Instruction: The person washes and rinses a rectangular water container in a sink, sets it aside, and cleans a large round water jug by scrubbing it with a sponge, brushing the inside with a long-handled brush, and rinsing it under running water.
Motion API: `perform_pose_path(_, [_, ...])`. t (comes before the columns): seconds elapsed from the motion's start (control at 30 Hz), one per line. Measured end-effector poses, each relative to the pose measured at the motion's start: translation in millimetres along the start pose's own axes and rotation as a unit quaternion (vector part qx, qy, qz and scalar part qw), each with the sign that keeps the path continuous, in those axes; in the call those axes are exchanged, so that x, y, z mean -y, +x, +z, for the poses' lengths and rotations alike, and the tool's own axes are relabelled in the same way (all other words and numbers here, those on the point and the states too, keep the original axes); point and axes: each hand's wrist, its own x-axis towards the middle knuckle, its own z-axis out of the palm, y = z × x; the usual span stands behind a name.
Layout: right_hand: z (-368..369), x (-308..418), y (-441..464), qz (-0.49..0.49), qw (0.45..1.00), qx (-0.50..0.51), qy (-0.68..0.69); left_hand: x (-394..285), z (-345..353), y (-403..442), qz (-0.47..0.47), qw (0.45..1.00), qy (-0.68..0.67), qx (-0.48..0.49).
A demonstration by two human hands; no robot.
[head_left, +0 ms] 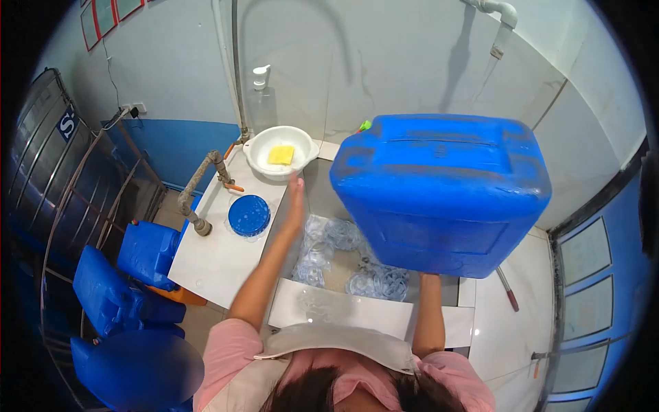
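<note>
A large blue jerrycan (pixel 439 185) is tilted over the sink (pixel 319 182), its broad base facing up. My right hand (pixel 430 280) reaches beneath its near side and holds it; the fingers are hidden behind the can. Seen edge-on, my left hand (pixel 296 202) is open with fingers stretched out at the sink's left side, apart from the can. Near its fingertips stands a white basin (pixel 257 161) with a yellow sponge (pixel 281 155) in it. Several clear, crumpled-looking plastic pieces (pixel 343 235) lie in the sink under the can.
A round blue lid (pixel 248 215) lies on the left counter (pixel 206 264), beside a pipe with a tap (pixel 204 175). Behind the basin is a pump bottle (pixel 261 99). More blue jerrycans (pixel 103 285) stand at lower left. A dark-handled tool (pixel 509 292) lies on the right.
</note>
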Motion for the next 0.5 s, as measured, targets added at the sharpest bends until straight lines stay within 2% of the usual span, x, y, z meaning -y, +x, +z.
perform_pose_path(0.03, [-8, 17, -2, -0.007, 1.0, -0.012, -0.018, -5, -15, -7, 0.001, 0.997, 0.069, -0.027])
perform_pose_path(0.07, [-17, 35, -5, -0.016, 0.999, -0.024, -0.039, -8, -43, -9, -0.009, 0.97, 0.244, 0.005])
perform_pose_path(0.1, [-25, 51, -8, -0.025, 0.997, -0.037, -0.058, -10, -75, -9, -0.019, 0.91, 0.413, 0.038])
perform_pose_path(0.17, [-37, 74, -14, -0.045, 0.992, -0.066, -0.096, -8, -110, -16, -0.004, 0.868, 0.49, 0.074])
perform_pose_path(0.2, [-42, 80, -15, -0.054, 0.989, -0.079, -0.115, -8, -118, -19, -0.039, 0.831, 0.548, 0.091])
perform_pose_path(0.23, [-44, 84, -16, -0.067, 0.984, -0.096, -0.136, -10, -122, -24, -0.043, 0.827, 0.552, 0.096])
perform_pose_path(0.3, [-45, 87, -11, -0.107, 0.966, -0.136, -0.192, -15, -122, -29, -0.079, 0.763, 0.631, 0.113])
perform_pose_path(0.33, [-41, 84, -4, -0.145, 0.942, -0.172, -0.247, -1, -125, -27, -0.093, 0.754, 0.639, 0.12])
perform_pose_path(0.37, [-37, 79, 9, -0.218, 0.885, -0.188, -0.365, -2, -122, -27, -0.084, 0.754, 0.638, 0.132])
perform_pose_path(0.4, [-30, 77, 17, -0.265, 0.835, -0.223, -0.427, -6, -118, -28, -0.121, 0.75, 0.64, 0.112])
perform_pose_path(0.43, [38, 63, -10, -0.419, 0.518, -0.196, -0.719, -8, -115, -27, -0.157, 0.745, 0.642, 0.092])
perform_pose_path(0.47, [59, 54, -18, -0.415, 0.468, -0.193, -0.756, 0, -117, -26, -0.168, 0.754, 0.628, 0.095])
perform_pose_path(0.5, [74, 43, -25, -0.403, 0.454, -0.187, -0.772, 8, -120, -24, -0.17, 0.755, 0.627, 0.086])
